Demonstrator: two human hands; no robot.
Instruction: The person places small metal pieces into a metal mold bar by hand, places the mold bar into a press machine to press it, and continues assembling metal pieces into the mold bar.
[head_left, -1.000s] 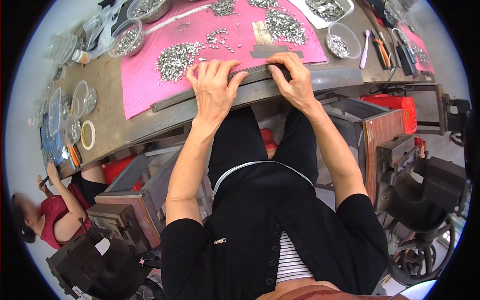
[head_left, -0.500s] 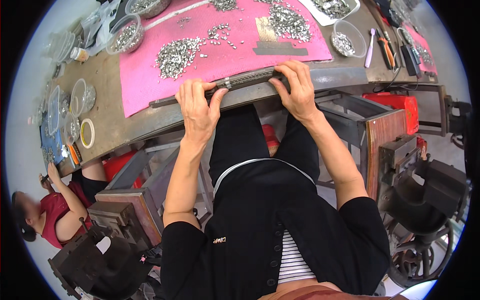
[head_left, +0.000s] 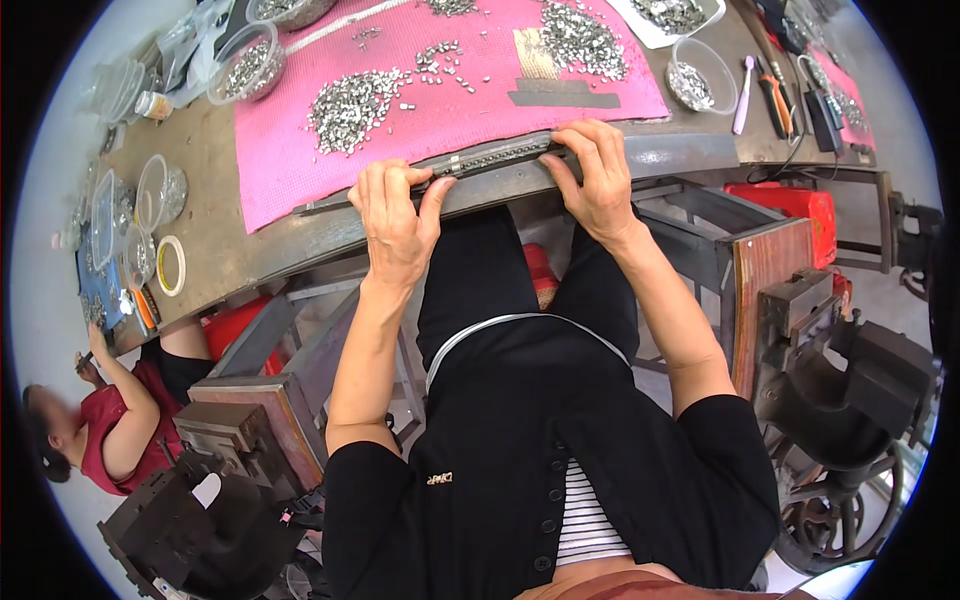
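Note:
A long dark metal bar (head_left: pixel 503 156) lies across the near edge of the bench, with a row of small notches or pieces along its face. My left hand (head_left: pixel 396 215) is closed on it left of the middle, thumb on the near side and fingers over the far side. Toward the bar's right end, my right hand (head_left: pixel 597 185) grips it in the same way. A small shiny silver piece (head_left: pixel 453 165) shows on the bar beside my left fingertips. Beyond the bar, a heap of small silver metal pieces (head_left: pixel 352 110) rests on a pink mat (head_left: pixel 285 165).
Farther back are another heap (head_left: pixel 583 45) and flat dark strips (head_left: pixel 565 94). Clear tubs (head_left: pixel 702 75) stand on both sides. Pliers (head_left: pixel 772 103) and a toothbrush (head_left: pixel 743 95) lie at right, a tape roll (head_left: pixel 171 266) at left. Another person (head_left: pixel 125 425) works at far left.
The bar has turned slightly between my hands, so the row along its face shows more plainly. Both hands keep nearly the same place and grip.

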